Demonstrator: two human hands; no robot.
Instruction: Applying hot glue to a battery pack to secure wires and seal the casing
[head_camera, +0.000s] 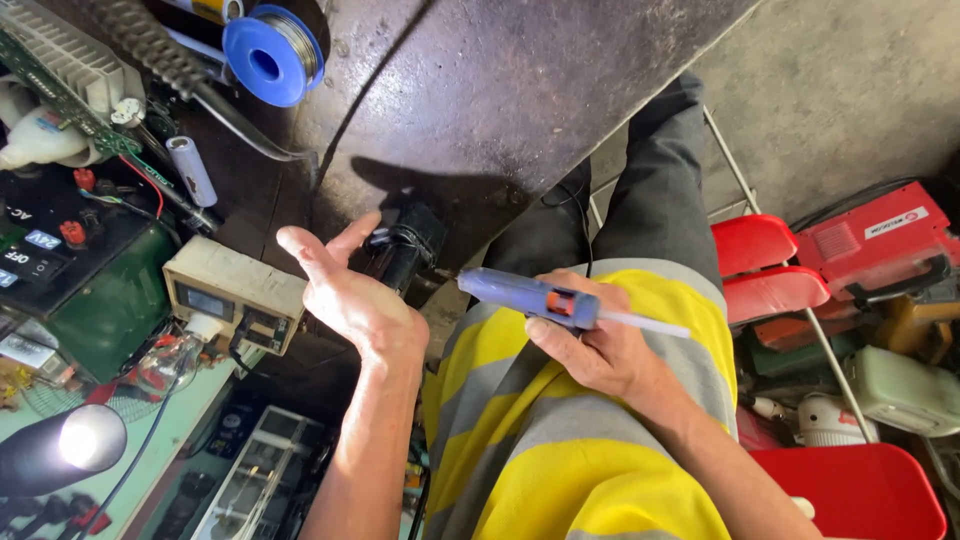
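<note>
My right hand (600, 350) grips a blue glue gun (530, 297) with an orange trigger. A clear glue stick (645, 322) pokes out of its back, and its nozzle points left. The nozzle tip sits close to a small black part (405, 250) at the edge of the dark metal bench (500, 90). My left hand (345, 295) is against that black part; two fingers stick out, while the others are hidden behind it and seem to hold it. My yellow and grey striped shirt fills the lower middle.
On the bench, a blue solder spool (272, 55), a grey cylindrical cell (190, 170), a beige meter box (235, 295), a green power unit (80, 290) and a lit lamp (65, 445). On the right, red chairs (770, 265), a red machine (880, 235) and a red bin (860, 490).
</note>
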